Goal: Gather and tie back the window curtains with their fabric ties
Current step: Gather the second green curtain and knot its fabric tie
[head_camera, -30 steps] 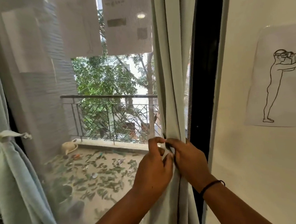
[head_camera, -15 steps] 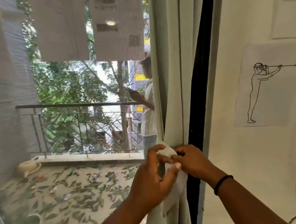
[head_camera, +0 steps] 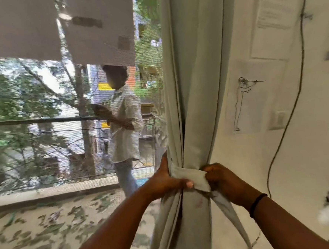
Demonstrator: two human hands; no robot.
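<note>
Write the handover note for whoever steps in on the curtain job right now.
Left hand: grips the gathered curtain at its window-side edge, thumb on the fabric tie.
Right hand: pinches the tie's end on the wall side.
Done: curtain bunched, tie wrapped across its front.
Left: no knot visible yet; pull the tie snug and tie it off. A loose strip hangs below the right hand.
</note>
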